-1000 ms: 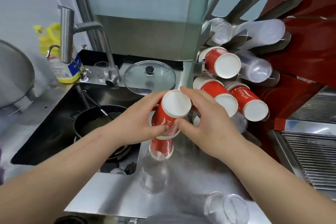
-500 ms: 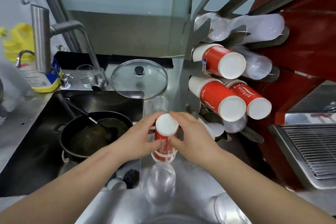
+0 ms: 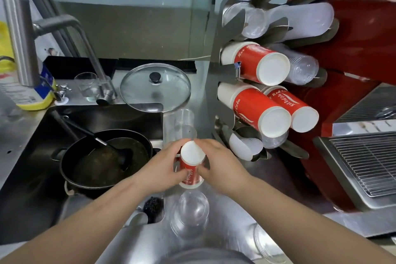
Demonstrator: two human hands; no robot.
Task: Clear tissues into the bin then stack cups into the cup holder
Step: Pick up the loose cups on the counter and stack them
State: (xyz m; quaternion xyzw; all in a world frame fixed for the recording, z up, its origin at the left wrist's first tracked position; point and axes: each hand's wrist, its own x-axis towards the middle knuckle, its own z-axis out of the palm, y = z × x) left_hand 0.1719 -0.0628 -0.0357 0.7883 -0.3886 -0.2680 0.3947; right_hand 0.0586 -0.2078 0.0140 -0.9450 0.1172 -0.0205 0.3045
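Both of my hands grip a stack of upside-down red paper cups [image 3: 191, 165] standing on the steel counter [image 3: 216, 240]. My left hand [image 3: 162, 169] wraps its left side and my right hand [image 3: 220, 167] its right side. A clear plastic cup [image 3: 190, 212] stands upside down just in front of the stack, and a taller clear cup [image 3: 179, 122] stands behind it. The steel cup holder [image 3: 220, 70] rises to the right, with stacks of red cups [image 3: 257, 64] and clear cups [image 3: 302, 68] lying in its slots. No tissues or bin are in sight.
A sink on the left holds a black pan [image 3: 107, 156] with a ladle. A glass lid [image 3: 155, 88] leans behind it, beside the tap [image 3: 21, 34] and a small glass [image 3: 87, 85]. Another clear cup [image 3: 265, 242] lies near the front right. A wire rack [image 3: 364, 163] sits on the right.
Both hands have brought the red cup stack down from in front of the holder onto the counter, with the stack pressed together. The view has shifted lower and closer.
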